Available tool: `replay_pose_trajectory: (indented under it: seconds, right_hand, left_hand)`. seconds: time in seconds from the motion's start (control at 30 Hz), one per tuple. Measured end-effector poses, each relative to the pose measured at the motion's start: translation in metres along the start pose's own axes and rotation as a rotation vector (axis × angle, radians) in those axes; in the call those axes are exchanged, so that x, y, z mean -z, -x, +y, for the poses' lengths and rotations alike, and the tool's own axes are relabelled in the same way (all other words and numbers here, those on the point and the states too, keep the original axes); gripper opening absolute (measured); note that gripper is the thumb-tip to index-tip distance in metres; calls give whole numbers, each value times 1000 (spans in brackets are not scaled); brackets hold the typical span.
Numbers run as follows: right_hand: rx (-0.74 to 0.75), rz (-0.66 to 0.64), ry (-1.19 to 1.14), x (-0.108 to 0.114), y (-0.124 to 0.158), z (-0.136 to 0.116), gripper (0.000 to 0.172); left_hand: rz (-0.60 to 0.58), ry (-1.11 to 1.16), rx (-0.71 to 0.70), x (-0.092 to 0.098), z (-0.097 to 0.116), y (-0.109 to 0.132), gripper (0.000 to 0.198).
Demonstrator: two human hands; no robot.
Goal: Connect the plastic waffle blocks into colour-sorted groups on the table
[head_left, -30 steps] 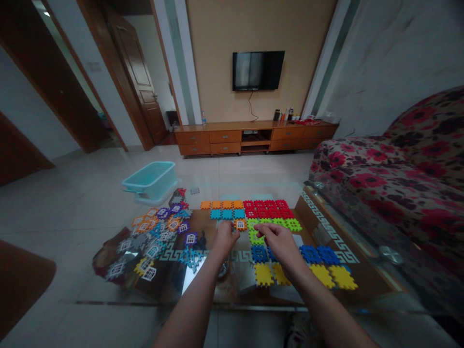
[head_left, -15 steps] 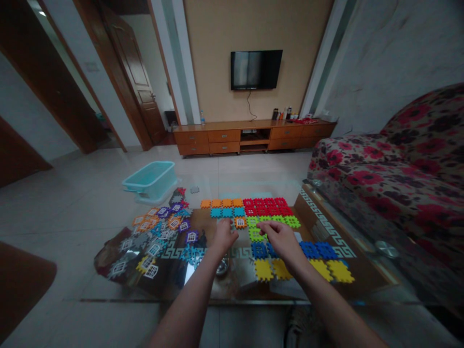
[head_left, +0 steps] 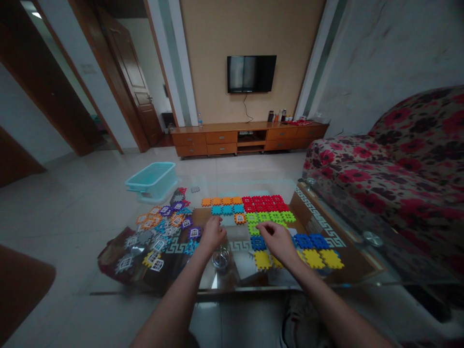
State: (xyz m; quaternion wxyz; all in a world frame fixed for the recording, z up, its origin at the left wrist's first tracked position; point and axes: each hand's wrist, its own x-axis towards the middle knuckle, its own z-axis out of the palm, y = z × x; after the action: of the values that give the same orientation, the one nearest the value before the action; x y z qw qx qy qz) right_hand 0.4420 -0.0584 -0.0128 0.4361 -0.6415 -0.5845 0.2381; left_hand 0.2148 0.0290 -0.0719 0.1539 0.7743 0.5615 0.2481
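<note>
My left hand (head_left: 213,234) hovers over the glass table, its fingers bent and thumb apart, with nothing visible between them. Close to its fingertips lie blue-cyan puzzle tiles (head_left: 227,210) and an orange tile with a white window (head_left: 239,219). My right hand (head_left: 277,239) is closed in a pinch at the edge of the green tiles (head_left: 274,216); what it holds, if anything, is hidden. Under and beside that hand are dark blue tiles (head_left: 319,241) and yellow tiles (head_left: 313,259), partly covered by it. Red tiles (head_left: 268,203) and orange tiles (head_left: 222,201) form rows farther back.
Loose mixed tiles (head_left: 159,231) are heaped on the left side of the glass table. A round glass dish (head_left: 220,259) is near my left forearm. A turquoise bin (head_left: 152,180) stands beyond the heap. To the right is a flowered sofa (head_left: 362,159).
My left hand has shifted slightly left, away from the orange window tile. My right hand stays by the green tiles, a little lower. The whole view has tilted slightly.
</note>
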Motion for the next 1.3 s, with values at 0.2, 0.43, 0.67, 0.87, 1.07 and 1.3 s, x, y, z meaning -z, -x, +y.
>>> replay_pose_trajectory:
  seconds: [0.2, 0.43, 0.67, 0.87, 1.07, 1.3]
  right_hand:
    - [144, -5, 96, -1, 15, 2, 22]
    - [413, -2, 265, 3, 24, 11, 17]
    - [493, -5, 320, 9, 26, 6, 15]
    - [523, -40, 352, 9, 22, -3, 17]
    - [543, -71, 360, 11, 18, -5, 17]
    - [563, -84, 376, 9, 13, -4, 16]
  left_hand:
    - [66, -32, -18, 18, -15, 11, 25]
    - [145, -139, -10, 40, -36, 31, 24]
    - [206, -304, 111, 71, -67, 44, 27]
    - [132, -423, 216, 80, -87, 48, 32]
    - [42, -453, 238, 74, -98, 46, 39]
    - [-33, -440, 227, 76, -103, 42, 37]
